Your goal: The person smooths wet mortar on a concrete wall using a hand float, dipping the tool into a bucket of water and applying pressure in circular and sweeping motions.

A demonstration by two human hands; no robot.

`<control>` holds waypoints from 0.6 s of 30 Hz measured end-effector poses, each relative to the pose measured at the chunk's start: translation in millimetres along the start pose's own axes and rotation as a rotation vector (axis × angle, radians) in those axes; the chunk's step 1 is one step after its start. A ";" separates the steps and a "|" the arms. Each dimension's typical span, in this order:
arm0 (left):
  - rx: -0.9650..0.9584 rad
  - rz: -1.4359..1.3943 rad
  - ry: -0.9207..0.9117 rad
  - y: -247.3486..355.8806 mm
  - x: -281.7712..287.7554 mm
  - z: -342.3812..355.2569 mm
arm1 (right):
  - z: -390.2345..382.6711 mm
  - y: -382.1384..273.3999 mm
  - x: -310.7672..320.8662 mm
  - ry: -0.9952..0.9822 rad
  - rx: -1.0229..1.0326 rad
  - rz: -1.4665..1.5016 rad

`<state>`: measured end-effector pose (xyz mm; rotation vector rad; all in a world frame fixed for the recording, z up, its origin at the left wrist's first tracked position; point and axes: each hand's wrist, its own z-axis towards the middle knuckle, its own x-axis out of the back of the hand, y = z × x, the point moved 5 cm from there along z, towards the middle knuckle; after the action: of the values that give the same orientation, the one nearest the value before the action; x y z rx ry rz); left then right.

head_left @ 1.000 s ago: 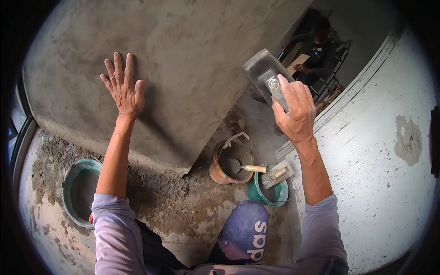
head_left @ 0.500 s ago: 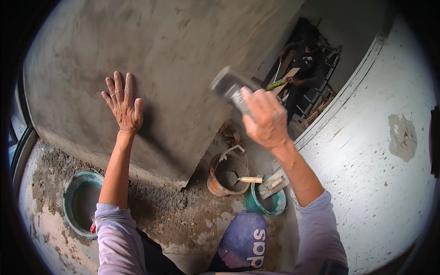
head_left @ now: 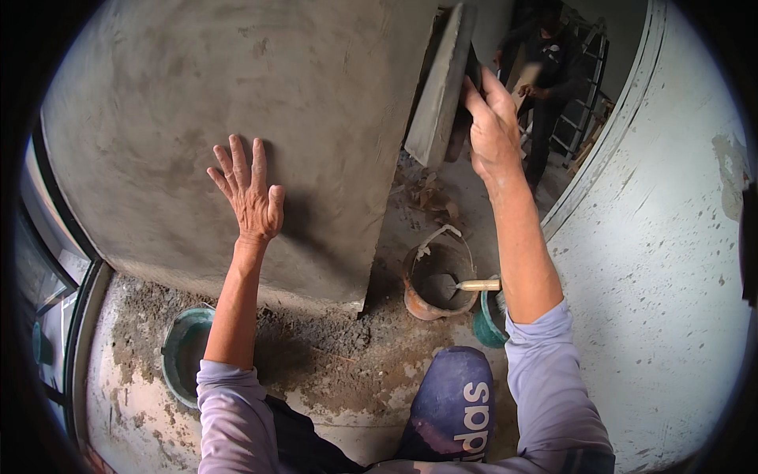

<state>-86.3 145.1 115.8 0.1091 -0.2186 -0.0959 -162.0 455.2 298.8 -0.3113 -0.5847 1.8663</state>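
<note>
My left hand (head_left: 257, 197) lies flat with spread fingers on the grey plastered wall (head_left: 197, 87), casting a shadow beside it. My right hand (head_left: 491, 134) is closed on the handle of a plastering float (head_left: 438, 95), held nearly on edge at the upper right end of that wall, its pale long side facing left. Below stand an orange bucket (head_left: 426, 304) of grey mix, with a wooden-handled trowel (head_left: 476, 284) across it, and a green bucket (head_left: 488, 328), partly hidden behind my right forearm.
A co-worker in dark clothes (head_left: 549, 55) stands beyond the wall's end holding a board, by a ladder (head_left: 584, 103). A white speckled wall (head_left: 647, 300) curves on the right. Another green bucket (head_left: 183, 332) sits on the rubble-strewn floor (head_left: 134, 347); a dark window frame (head_left: 55, 237) lines the left.
My right hand has risen and turned the float from lying slanted to nearly edge-on. The view has shifted, and my left hand, still spread on the wall, appears lower and further right.
</note>
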 end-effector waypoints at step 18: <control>-0.049 -0.013 -0.021 -12.7 7.2 -2.1 | -145.3 -26.3 4.0 -0.176 0.203 -0.884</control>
<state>-79.9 131.9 113.8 0.0605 -0.2368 -0.1153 -73.0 501.7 190.4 0.2306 -0.5253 1.0794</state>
